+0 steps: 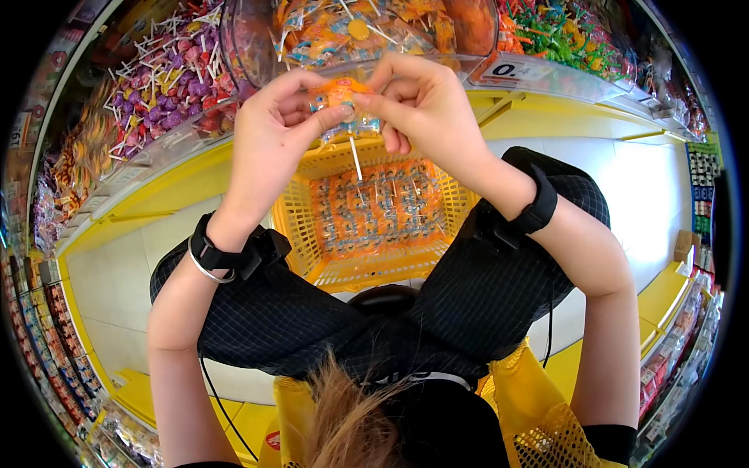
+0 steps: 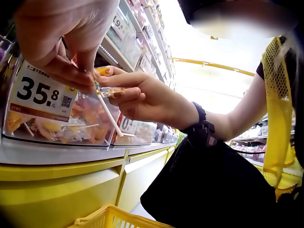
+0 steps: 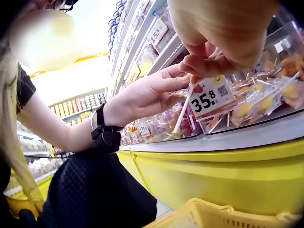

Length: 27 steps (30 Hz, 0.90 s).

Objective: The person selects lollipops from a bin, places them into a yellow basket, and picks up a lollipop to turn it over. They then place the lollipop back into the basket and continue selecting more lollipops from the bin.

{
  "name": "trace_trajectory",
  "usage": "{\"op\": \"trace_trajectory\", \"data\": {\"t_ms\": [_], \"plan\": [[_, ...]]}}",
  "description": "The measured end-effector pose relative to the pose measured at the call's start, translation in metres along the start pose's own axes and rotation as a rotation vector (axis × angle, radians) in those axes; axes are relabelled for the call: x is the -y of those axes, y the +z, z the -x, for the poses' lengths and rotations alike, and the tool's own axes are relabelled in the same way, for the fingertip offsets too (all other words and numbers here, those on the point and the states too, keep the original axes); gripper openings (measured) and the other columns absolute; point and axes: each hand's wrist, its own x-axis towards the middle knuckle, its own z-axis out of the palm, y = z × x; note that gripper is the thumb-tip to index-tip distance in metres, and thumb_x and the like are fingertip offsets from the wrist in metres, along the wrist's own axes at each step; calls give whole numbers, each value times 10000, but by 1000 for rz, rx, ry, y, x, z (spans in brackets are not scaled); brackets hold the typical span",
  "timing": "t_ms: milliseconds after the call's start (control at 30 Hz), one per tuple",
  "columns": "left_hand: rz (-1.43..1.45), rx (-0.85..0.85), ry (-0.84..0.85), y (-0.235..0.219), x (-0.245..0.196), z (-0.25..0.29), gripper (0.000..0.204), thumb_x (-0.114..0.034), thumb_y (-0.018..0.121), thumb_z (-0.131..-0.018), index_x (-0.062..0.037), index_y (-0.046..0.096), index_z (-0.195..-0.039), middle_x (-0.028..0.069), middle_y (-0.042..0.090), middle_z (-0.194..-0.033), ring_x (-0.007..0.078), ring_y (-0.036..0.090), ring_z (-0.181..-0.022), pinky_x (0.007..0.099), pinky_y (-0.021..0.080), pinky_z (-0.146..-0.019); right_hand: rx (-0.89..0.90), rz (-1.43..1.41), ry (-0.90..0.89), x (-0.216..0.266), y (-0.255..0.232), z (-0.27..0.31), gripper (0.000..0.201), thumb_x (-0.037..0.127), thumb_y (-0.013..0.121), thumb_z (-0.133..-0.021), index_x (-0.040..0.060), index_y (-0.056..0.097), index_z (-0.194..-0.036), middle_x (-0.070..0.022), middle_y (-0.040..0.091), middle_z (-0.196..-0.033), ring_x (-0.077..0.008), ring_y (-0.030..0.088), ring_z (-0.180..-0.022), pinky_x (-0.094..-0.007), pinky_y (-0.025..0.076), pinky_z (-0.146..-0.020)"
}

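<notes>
In the head view a lollipop in an orange and blue printed wrapper (image 1: 341,90) is held up between both hands, its white stick (image 1: 356,160) pointing down. The left hand (image 1: 271,121) pinches one side of the wrapper, thumb laid across the front. From the other side the right hand (image 1: 431,97) pinches it between thumb and fingers. Below them a yellow basket (image 1: 335,278) holds rows of wrapped lollipops (image 1: 378,207) in similar orange and blue wrappers. Both wrist views show the fingertips meeting at the wrapper, with the stick (image 2: 110,116) hanging beneath.
Just beyond the hands, a clear bin (image 1: 359,31) holds orange-wrapped lollipops. Purple and red lollipops (image 1: 168,86) fill the display at left, green and orange ones (image 1: 566,39) at right. A price sign (image 3: 212,97) fronts the bin. The person's knees flank the basket.
</notes>
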Motion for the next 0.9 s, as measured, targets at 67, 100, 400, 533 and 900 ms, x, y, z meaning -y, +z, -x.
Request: {"op": "trace_trajectory", "data": {"t_ms": [67,100,400,533,900], "plan": [[-13,11,-7,3,8,2,206,-77,715,-826,-12,593,-978,5,668,-815,11,563,-708,169,443,-608,40,137,-26,-3,-3,3,116,43,635,-847,0,554,-777,-38,598,-543,-80,580,-441,-215,419,-401],[-19,21,-11,4,11,4,206,-77,715,-826,-12,593,-978,5,668,-815,11,563,-708,169,443,-608,31,129,-23,-6,-5,4,116,43,635,-847,0,554,-777,-38,598,-543,-80,580,-441,-215,419,-401],[-316,350,-120,28,83,31,260,-81,738,-791,-3,596,-994,51,649,-743,71,612,-691,238,494,-614,102,254,-22,-6,-22,11,188,128,633,-892,26,522,-781,-6,567,-559,-40,528,-433,-187,370,-387],[-328,392,-315,29,168,42,284,-62,737,-783,-12,584,-1016,73,662,-758,97,620,-689,254,496,-614,92,231,-38,-2,-27,13,187,140,636,-893,31,524,-792,-14,580,-594,-37,533,-445,-181,376,-399],[-485,150,-737,26,428,69,168,-91,642,-842,-14,605,-986,72,670,-805,144,628,-698,305,525,-596,23,153,-77,13,-35,17,124,36,627,-835,-16,537,-767,-59,571,-531,-96,569,-450,-249,399,-426]]}}
